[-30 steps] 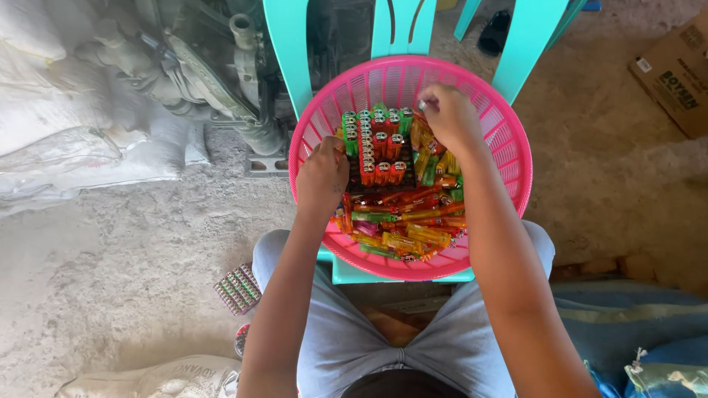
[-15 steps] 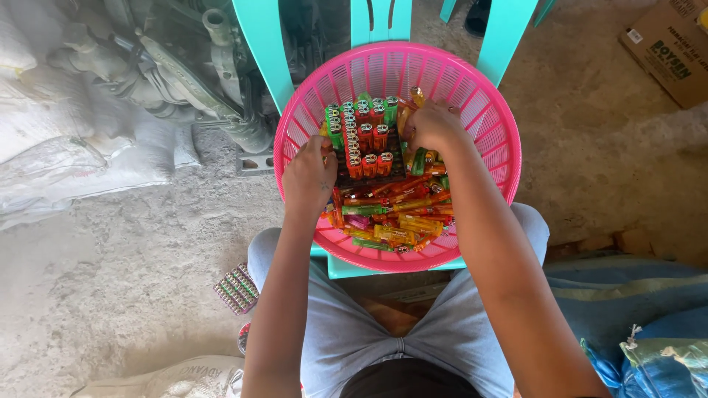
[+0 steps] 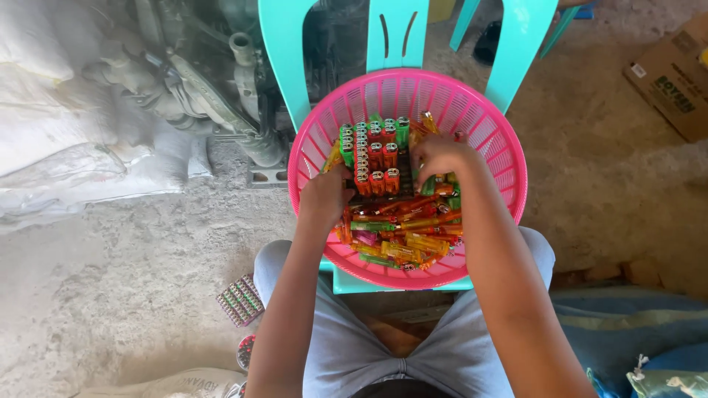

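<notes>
1. Pink plastic basket with a slotted wall sits on the seat of a turquoise plastic chair, right in front of the person's knees.
2. Inside it, upright lighters stand packed in neat rows, red and green, at the far side; loose lighters in orange, yellow, green and pink lie jumbled at the near side.
3. Left hand rests curled at the left end of the rows, touching them; whether it grips anything cannot be told.
4. Right hand is bent over the right end of the rows, fingers down among the lighters; its grip is hidden.
5. Grey concrete floor carries a small filled tray of lighters by the left knee, white sacks at the left, a cardboard box at the far right.
</notes>
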